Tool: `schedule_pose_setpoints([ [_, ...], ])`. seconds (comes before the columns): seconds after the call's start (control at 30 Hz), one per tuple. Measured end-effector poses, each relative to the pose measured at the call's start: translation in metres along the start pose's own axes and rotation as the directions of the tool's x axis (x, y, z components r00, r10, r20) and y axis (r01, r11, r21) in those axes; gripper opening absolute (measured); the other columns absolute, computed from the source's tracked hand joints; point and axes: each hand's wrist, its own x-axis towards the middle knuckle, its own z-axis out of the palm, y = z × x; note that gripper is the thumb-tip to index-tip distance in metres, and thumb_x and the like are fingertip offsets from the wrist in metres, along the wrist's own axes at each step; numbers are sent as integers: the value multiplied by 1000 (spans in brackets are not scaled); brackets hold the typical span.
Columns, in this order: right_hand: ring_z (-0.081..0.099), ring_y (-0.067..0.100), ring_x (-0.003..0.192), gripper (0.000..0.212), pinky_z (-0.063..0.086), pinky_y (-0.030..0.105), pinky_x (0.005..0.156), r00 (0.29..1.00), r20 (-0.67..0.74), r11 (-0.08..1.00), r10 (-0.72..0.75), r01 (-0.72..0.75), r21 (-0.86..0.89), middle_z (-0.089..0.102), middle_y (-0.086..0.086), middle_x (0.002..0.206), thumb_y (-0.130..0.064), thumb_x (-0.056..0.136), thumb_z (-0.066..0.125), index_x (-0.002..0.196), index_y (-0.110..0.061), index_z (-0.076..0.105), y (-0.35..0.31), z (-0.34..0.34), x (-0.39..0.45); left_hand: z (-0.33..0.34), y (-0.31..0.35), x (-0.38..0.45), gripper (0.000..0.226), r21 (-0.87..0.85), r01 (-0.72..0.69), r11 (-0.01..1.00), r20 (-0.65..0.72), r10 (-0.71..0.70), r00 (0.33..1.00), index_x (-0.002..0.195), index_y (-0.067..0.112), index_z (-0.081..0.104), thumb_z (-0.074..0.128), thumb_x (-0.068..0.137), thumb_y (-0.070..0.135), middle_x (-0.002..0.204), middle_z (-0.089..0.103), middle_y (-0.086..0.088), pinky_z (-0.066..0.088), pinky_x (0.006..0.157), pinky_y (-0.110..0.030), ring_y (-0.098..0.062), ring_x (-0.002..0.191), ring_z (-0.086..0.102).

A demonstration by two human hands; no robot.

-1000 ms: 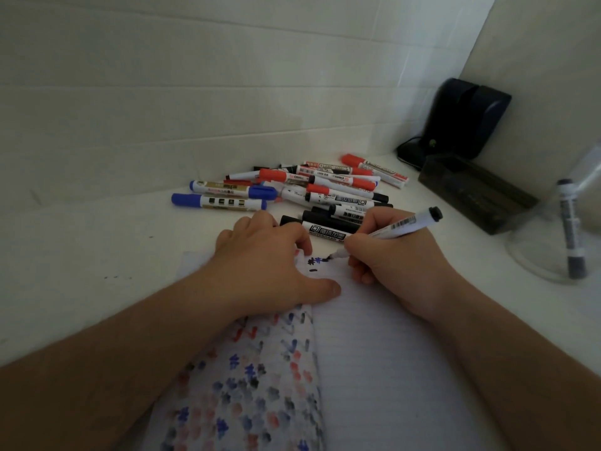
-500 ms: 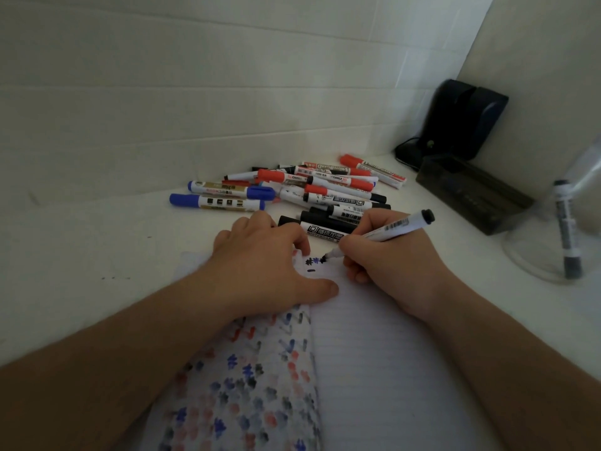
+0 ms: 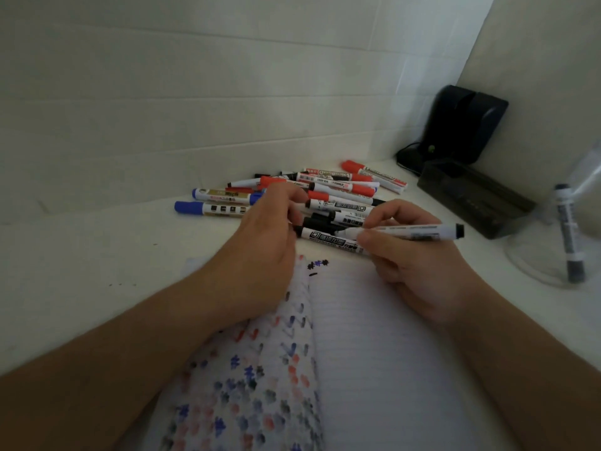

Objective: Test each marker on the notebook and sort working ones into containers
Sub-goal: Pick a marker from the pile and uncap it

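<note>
An open lined notebook (image 3: 374,353) lies in front of me, its left page (image 3: 260,385) covered with red, blue and black test marks. My right hand (image 3: 416,265) pinches an uncapped white marker (image 3: 413,231), held level just above the page's top edge with its tip pointing left. My left hand (image 3: 263,242) hovers over the notebook's top left, fingers curled close to that tip; they seem to pinch the marker's cap, which is mostly hidden. Behind both hands lies a pile of markers (image 3: 335,193) with red, black and blue caps.
A clear container (image 3: 533,268) at the right holds one black marker (image 3: 569,236) standing upright. A dark rectangular tray (image 3: 471,196) and a black device (image 3: 461,125) sit in the back right corner. White walls close off the back and right. Two blue markers (image 3: 211,208) lie left of the pile.
My right hand has lifted the marker's tip off the page and turned it level. My left hand has risen from the notebook and moved up toward the tip.
</note>
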Motion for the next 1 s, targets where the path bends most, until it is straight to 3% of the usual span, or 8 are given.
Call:
schedule_pose_setpoints([
  [0.07,34,15,45,10,23,21,40,998,42,996,40,-43,79,56,10,66,-12,83,66,87,-12,75,-5,-4,-1,-5,-2,2,43,-41,-28,999,23,29,999,124,35,33,48,102,1,108,64,16,53,84,-19,-3,97,63],
  [0.17,36,19,50,38,18,23,45,992,56,967,112,-122,226,61,14,71,-30,72,55,93,-8,78,-12,-9,-2,-8,-6,4,32,-91,11,996,85,-3,996,113,30,39,60,100,9,109,71,26,51,86,-13,5,103,66],
  [0.37,39,19,48,25,20,21,44,993,50,955,108,-117,272,60,13,65,-23,71,45,85,-12,64,-17,-9,-5,-9,-3,3,27,-72,31,997,125,-22,992,103,37,46,65,99,17,110,70,31,49,96,-19,13,110,61],
  [0.53,40,19,46,15,23,18,41,991,83,965,102,-119,233,63,13,65,-19,72,51,83,-15,60,-13,-4,-5,-7,-1,3,23,-10,12,1000,133,-11,991,107,38,49,65,99,23,107,69,32,45,86,-5,19,105,59],
  [0.67,41,19,48,17,32,20,40,989,81,977,127,-139,163,64,15,68,-20,75,50,86,-13,61,-10,0,-4,-6,-3,4,27,68,-19,998,127,11,992,106,45,50,68,96,28,112,66,27,48,89,-14,8,103,62],
  [0.73,42,19,48,16,32,22,41,991,54,985,121,-126,114,65,16,70,-19,78,51,87,-13,62,-10,1,-4,-6,-4,5,30,104,-32,994,129,19,992,107,49,52,70,95,29,106,62,28,43,84,-10,9,97,59],
  [0.83,44,19,49,11,32,22,41,996,-2,994,89,-89,63,64,14,69,-15,89,59,85,-14,69,-12,3,-5,-9,-8,8,27,97,-84,992,26,82,996,111,44,66,74,90,29,105,62,24,41,80,-7,7,95,57],
  [1.0,48,17,52,18,33,23,44,996,-25,992,80,-77,103,61,11,68,-12,98,59,86,-12,72,-18,6,-9,-13,-9,8,35,0,-103,995,-86,103,991,114,42,73,79,87,22,104,65,19,51,88,-20,-1,94,62],
])
